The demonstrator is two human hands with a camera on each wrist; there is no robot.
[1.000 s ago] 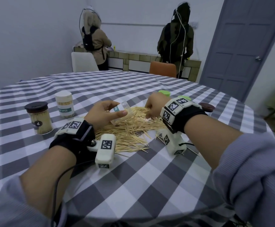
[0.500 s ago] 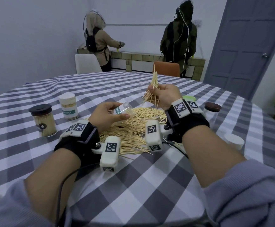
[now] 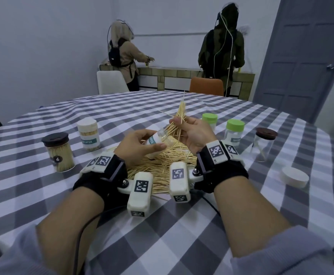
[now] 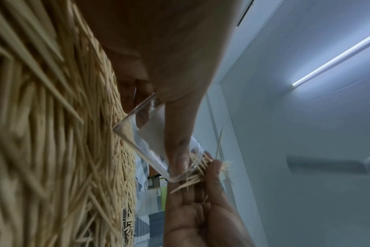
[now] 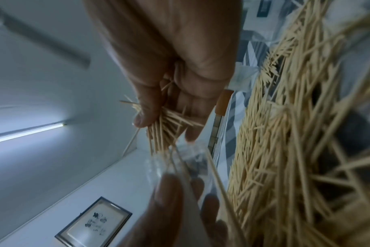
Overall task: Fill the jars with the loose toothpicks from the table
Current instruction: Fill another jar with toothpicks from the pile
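Clear jar point(image 3: 158, 141) tilted above the toothpick pile point(image 3: 162, 165) at mid-bench point(image 3: 182, 245), left hand point(image 3: 137, 146) curled round its body, mouth turned to a fanned bundle point(image 3: 179, 120) pinched in the right hand point(image 3: 194, 133), lower tips at the rim. To the left, two full capped jars point(image 3: 59, 153); to the right, two green-lidded jars point(image 3: 234, 133), a brown-lidded jar point(image 3: 264, 144), a loose white lid point(image 3: 294, 176). Pile directly beneath both hands, nothing between bundle and mouth.
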